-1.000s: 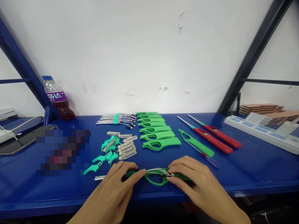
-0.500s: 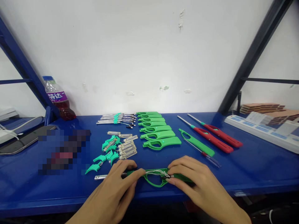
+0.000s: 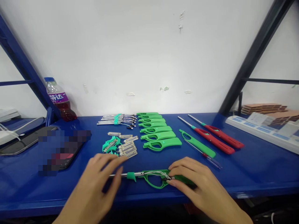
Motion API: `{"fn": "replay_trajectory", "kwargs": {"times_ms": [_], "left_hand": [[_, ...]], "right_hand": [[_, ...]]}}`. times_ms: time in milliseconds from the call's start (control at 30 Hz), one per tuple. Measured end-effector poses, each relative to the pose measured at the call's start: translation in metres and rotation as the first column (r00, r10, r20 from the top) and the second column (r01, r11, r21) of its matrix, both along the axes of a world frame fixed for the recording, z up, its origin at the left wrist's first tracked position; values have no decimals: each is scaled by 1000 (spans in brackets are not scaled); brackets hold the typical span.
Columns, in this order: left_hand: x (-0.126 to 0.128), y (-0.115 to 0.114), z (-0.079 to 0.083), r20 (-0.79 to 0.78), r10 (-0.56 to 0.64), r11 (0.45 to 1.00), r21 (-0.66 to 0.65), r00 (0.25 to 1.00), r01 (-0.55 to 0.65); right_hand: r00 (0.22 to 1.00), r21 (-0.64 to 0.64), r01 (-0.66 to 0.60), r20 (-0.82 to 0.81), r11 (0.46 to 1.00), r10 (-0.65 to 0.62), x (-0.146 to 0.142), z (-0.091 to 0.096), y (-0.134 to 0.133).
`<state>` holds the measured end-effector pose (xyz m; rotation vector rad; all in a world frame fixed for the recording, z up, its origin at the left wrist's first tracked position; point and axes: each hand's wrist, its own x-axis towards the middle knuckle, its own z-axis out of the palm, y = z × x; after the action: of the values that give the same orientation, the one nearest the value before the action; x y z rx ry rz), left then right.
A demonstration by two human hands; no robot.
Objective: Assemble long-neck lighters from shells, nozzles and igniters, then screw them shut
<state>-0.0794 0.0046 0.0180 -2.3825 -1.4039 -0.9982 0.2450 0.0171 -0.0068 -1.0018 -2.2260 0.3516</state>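
Near the table's front edge lies an open green lighter casing (image 3: pixel 156 187), with white wires (image 3: pixel 157 173) running along its inside. From its left end sticks a metal tube (image 3: pixel 123 175) carrying a green collar (image 3: pixel 131 176). My right hand (image 3: pixel 198 182) grips the casing's right part, fingertips pressed at the wire ends by a small black piece. Thumb and fingers apart, my left hand (image 3: pixel 98 180) hovers around the tube's left end and hides its tip. Green triggers (image 3: pixel 111 142) and clear fuel tanks (image 3: pixel 128 149) lie just beyond my left hand.
Several green casings (image 3: pixel 163 143) line the middle, left of a screwdriver (image 3: pixel 207 157) and two red lighters (image 3: pixel 211 140). Metal tubes with wires (image 3: pixel 112 119) lie at the back. A drink bottle (image 3: pixel 61 102) and phone (image 3: pixel 70 157) are left; a power strip (image 3: pixel 261 132) is right.
My left hand has let go of the tube near the casing and moved left, baring the green collar. My right hand stays at the casing.
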Motion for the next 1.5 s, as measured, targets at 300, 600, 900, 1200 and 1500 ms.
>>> {"fn": "replay_trajectory", "kwargs": {"times_ms": [300,600,900,1200,1500], "left_hand": [[-36,23,6,-159,380,875,-256,911,-410],[-22,29,24,-211,356,808,-420,910,-413],[-38,27,18,-231,391,808,-376,891,-453],[-49,-2,-1,-95,263,958,-96,960,-272],[25,-20,-6,-66,-165,979,-128,984,156]], "right_hand": [[1000,5,1,2,1000,-1,-1,1,0],[1000,9,12,-10,1000,-12,-1,4,0],[1000,-28,6,-19,1000,-6,-1,5,-1],[1000,-21,12,-8,1000,-12,0,4,-2],[1000,2,11,7,1000,-11,-1,5,-1]]}}
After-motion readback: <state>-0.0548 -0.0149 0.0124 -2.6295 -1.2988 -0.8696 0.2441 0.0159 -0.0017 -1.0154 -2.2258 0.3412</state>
